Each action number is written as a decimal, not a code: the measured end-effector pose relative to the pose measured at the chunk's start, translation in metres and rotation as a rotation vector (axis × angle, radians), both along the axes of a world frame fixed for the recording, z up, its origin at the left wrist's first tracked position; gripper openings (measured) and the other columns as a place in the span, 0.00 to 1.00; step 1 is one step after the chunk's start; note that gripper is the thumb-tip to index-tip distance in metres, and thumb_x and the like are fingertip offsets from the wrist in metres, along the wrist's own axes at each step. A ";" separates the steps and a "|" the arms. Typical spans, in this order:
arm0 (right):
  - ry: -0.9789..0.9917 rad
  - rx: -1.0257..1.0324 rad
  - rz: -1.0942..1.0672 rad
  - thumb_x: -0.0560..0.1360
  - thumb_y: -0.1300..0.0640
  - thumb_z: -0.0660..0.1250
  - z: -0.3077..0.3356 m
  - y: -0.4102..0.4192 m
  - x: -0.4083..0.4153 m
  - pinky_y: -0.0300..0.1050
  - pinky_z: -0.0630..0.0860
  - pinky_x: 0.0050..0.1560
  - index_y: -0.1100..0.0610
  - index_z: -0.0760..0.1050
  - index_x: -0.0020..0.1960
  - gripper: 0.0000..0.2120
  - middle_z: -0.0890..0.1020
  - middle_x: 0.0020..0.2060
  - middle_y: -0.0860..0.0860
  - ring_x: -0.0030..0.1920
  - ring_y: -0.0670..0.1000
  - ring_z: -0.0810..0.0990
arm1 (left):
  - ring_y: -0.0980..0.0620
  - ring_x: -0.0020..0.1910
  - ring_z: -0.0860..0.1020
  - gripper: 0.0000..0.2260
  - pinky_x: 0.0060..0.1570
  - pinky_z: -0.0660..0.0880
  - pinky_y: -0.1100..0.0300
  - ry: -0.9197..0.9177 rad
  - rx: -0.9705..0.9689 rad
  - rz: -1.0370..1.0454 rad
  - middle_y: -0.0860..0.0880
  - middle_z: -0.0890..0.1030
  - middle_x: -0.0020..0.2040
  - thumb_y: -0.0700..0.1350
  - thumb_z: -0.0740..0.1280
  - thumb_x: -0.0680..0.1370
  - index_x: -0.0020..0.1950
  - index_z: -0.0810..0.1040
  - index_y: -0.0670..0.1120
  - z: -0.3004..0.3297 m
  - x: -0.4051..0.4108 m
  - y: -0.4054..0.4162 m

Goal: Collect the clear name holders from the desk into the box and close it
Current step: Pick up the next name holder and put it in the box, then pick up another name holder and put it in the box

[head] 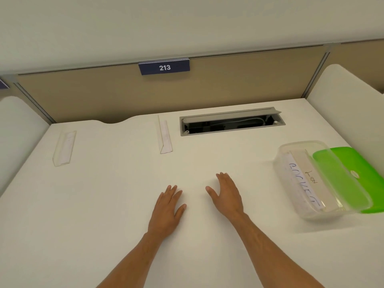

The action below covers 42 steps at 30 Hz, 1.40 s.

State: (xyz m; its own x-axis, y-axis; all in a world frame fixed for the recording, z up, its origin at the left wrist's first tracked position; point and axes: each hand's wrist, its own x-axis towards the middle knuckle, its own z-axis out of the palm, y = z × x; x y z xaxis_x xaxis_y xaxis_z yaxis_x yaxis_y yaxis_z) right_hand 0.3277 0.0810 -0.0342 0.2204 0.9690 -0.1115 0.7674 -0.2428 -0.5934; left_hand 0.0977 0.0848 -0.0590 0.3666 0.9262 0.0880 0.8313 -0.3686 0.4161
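A white worktop (104, 204) is bounded by a beige partition (104, 94) numbered 213. Left hand (166, 210) and right hand (226, 196) are laid flat, each grip wide, nothing held.

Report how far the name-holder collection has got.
Done: the clear box already holds name holders. In hand: nothing; left hand and right hand are empty above the desk. Left: two holders to collect, then fit the green lid.

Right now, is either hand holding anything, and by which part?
Nothing is held. The left hand and right hand are open over the desk, fingers straight. Two name holders lie untouched farther back.
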 end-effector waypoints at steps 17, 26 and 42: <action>-0.345 0.083 0.079 0.79 0.33 0.41 -0.043 0.031 -0.035 0.47 0.37 0.76 0.57 0.56 0.78 0.37 0.58 0.78 0.52 0.79 0.49 0.50 | 0.41 0.79 0.48 0.27 0.75 0.55 0.51 0.157 0.003 0.156 0.40 0.43 0.80 0.53 0.56 0.83 0.80 0.50 0.51 0.020 -0.004 0.132; -0.391 0.097 0.056 0.80 0.35 0.47 -0.044 0.032 -0.036 0.49 0.44 0.76 0.57 0.60 0.77 0.35 0.62 0.77 0.52 0.78 0.50 0.55 | 0.41 0.79 0.50 0.27 0.75 0.56 0.48 0.161 -0.153 0.240 0.41 0.47 0.81 0.57 0.54 0.83 0.80 0.52 0.51 0.029 0.012 0.188; -0.365 0.087 0.067 0.80 0.35 0.46 -0.041 0.031 -0.035 0.49 0.40 0.77 0.57 0.58 0.78 0.35 0.58 0.78 0.52 0.78 0.49 0.51 | 0.38 0.59 0.78 0.13 0.60 0.74 0.48 -0.094 -0.036 0.426 0.42 0.79 0.63 0.39 0.60 0.81 0.62 0.79 0.40 0.043 0.000 0.153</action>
